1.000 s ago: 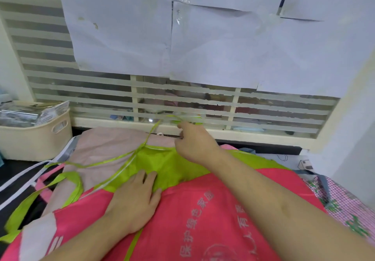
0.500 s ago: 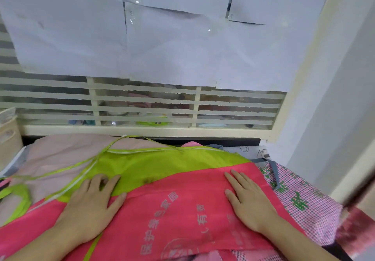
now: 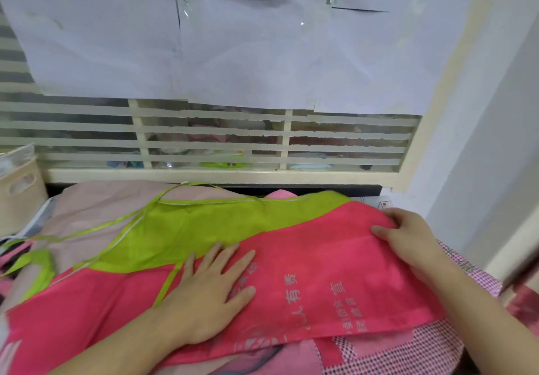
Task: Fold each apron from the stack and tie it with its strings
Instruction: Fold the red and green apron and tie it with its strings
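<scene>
While the right hand (image 3: 408, 240) curls its fingers over the far right edge of the pink and lime-green fabric apron (image 3: 306, 261), its grip pinching that edge, the left hand (image 3: 210, 293) lies flat and open on the apron's pink middle, beside the printed grey characters. The apron is spread across a stack of pink cloths (image 3: 96, 199). Thin lime-green strings (image 3: 96, 227) trail off to the apron's left. Beyond the apron stands a cream slatted window (image 3: 204, 138).
</scene>
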